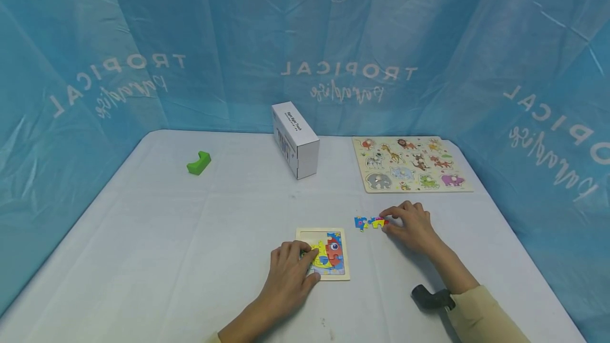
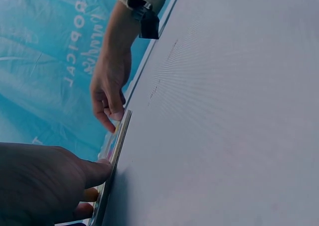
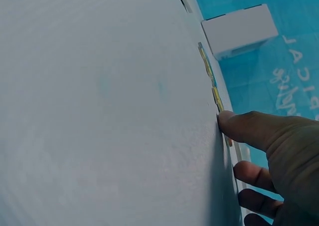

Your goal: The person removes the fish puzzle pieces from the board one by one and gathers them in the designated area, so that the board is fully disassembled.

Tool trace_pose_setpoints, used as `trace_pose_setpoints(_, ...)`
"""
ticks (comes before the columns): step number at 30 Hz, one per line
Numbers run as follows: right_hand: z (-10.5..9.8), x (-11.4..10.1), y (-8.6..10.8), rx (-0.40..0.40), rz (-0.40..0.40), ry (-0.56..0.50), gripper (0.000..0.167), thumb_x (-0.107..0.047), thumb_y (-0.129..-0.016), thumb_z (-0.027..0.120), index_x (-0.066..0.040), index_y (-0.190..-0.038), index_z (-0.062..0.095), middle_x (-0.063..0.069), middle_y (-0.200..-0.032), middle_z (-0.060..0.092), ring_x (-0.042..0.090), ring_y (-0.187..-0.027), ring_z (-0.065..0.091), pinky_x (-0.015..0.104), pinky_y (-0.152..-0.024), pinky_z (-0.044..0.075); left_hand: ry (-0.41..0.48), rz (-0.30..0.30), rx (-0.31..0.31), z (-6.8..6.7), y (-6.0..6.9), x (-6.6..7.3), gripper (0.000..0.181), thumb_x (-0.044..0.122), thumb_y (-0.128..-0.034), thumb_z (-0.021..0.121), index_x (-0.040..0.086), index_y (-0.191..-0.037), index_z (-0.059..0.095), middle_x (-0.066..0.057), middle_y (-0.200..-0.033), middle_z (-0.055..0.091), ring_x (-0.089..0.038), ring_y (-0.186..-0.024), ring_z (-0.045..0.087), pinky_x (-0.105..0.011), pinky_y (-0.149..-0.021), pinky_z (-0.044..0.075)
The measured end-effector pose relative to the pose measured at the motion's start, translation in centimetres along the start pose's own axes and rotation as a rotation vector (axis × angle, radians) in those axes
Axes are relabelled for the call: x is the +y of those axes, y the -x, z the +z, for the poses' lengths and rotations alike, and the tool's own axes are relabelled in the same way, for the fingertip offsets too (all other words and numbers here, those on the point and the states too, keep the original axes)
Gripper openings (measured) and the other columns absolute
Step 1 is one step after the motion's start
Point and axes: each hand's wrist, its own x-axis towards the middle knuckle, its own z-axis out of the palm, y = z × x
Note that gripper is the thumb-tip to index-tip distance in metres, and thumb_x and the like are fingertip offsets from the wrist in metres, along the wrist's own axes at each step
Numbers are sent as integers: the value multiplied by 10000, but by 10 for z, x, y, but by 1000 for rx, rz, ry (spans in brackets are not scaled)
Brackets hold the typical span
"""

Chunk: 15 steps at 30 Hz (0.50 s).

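Head view: divided work on white counter (image 1: 143, 258)

Left hand (image 1: 288, 277) rests loosely spread on the puzzle tray (image 1: 335, 278), apparently steadying it; right hand (image 1: 412, 227) pinches loose pieces (image 1: 377, 222) lying near the tray, presumably for easy reach.

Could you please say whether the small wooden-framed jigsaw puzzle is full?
Partly full: the puzzle has bare backing at its upper left, and loose colourful pieces lie outside.

High forward-down head view, low close wrist views, white box (image 1: 296, 141) in head and right wrist
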Motion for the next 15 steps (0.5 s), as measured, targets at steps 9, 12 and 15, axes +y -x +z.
trace_pose_setpoints(9, 0, 0, 0, -6, 6, -3, 283, -237, -775, 752, -228, -1051, 692, 82, -963, 583, 273, -959, 437, 422, -771, 282, 0, 7, 15, 0, 0, 0, 422, 266, -829, 666, 107, -1219, 637, -21, -1154, 515, -206, -1113, 409, -451, -965, 306)
trace_pose_setpoints(12, 0, -3, 1, 6, 12, -5, 302, -234, -764, 760, -212, -1057, 691, 80, -956, 587, 270, -957, 436, 427, -783, 282, 4, 5, 11, -1, 0, 1, 421, 263, -830, 667, 105, -1219, 637, -24, -1155, 517, -207, -1115, 408, -454, -968, 305)
trace_pose_setpoints(15, 1, -9, 2, 22, 10, -6, 313, -219, -758, 759, -189, -1063, 692, 71, -940, 590, 266, -953, 436, 429, -790, 282, 3, 4, 8, -2, -1, 1, 422, 264, -830, 668, 108, -1221, 636, -23, -1154, 516, -205, -1114, 403, -458, -970, 305)
